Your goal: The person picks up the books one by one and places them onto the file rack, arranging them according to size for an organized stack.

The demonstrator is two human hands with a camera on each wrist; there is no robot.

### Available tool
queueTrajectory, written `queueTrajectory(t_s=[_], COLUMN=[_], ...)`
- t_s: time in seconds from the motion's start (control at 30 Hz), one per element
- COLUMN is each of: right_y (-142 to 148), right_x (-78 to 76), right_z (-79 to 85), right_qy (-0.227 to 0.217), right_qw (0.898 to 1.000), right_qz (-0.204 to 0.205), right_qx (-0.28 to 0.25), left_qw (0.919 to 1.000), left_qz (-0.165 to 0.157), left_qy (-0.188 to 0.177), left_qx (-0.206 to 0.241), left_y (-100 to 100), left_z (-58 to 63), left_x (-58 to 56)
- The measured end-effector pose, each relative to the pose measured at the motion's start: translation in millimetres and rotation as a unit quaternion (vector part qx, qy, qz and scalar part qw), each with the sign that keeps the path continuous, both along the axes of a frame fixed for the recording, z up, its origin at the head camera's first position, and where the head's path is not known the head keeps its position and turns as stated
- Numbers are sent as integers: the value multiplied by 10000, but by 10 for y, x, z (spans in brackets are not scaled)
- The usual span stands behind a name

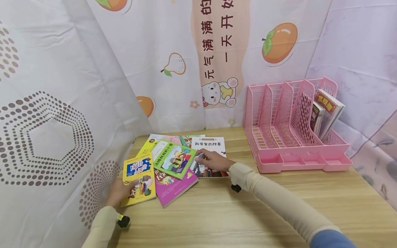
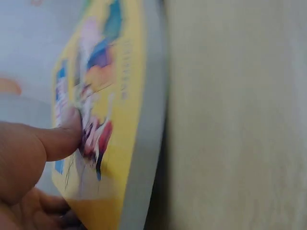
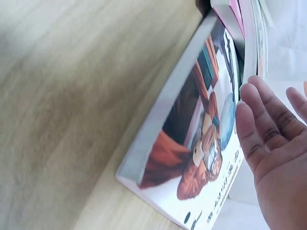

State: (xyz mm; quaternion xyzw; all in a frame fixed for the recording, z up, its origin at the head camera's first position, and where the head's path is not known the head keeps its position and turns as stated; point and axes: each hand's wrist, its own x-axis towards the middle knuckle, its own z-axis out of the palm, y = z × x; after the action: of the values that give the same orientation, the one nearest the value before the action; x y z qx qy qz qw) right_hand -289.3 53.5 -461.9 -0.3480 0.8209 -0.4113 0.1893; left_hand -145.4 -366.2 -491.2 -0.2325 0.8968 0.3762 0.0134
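At the left, my left hand (image 1: 119, 191) holds a yellow book (image 1: 143, 169) by its near left edge, thumb on the cover and fingers underneath, as the left wrist view shows. My right hand (image 1: 214, 159) hovers over a white book (image 1: 214, 146), its fingertips beside the right edge of a green-bordered book (image 1: 178, 158). In the right wrist view its fingers (image 3: 264, 115) are loosely extended and grip nothing. The green book lies on top of a purple book (image 1: 176, 191). My right hand hides part of the white book's cover.
More books, one with a yellow cover edge (image 1: 145, 148), lie under the pile toward the back. A pink file rack (image 1: 302, 155) stands at the right, with a few books (image 1: 330, 110) in its rightmost slots. Printed curtains (image 1: 173, 103) hang behind the wooden table (image 1: 217, 213).
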Motion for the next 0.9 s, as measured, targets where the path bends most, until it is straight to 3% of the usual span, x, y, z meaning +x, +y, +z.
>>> queueTrajectory(t_s=[0.1, 0.23, 0.43, 0.57, 0.63, 0.77, 0.9], right_y=[-15, -9, -41, -89, -115, -179, -278], right_x=[7, -28, -37, -29, -26, 10, 90], right_z=[-9, -26, -4, 8, -3, -2, 24], right_qy=[-12, -98, -104, -146, -125, 19, -46], right_qw=[10000, 9999, 9997, 9994, 9993, 9989, 9984], right_qz=[59, 76, 194, 292, 322, 385, 521], right_qx=[47, 24, 110, 139, 156, 266, 208], left_qw=[9947, 9764, 9547, 9303, 9240, 9262, 9268], left_qz=[-68, -50, 30, 55, 56, -157, -425], left_qy=[39, 182, 751, 1231, 1324, 1314, 1245], left_qx=[1027, 2152, 2880, 3456, 3587, 3532, 3517], left_y=[-81, -73, -5, 73, 136, 279, 410], left_z=[-48, -61, -26, 78, 145, 249, 251], left_x=[-7, -5, -33, -72, -97, -160, -231])
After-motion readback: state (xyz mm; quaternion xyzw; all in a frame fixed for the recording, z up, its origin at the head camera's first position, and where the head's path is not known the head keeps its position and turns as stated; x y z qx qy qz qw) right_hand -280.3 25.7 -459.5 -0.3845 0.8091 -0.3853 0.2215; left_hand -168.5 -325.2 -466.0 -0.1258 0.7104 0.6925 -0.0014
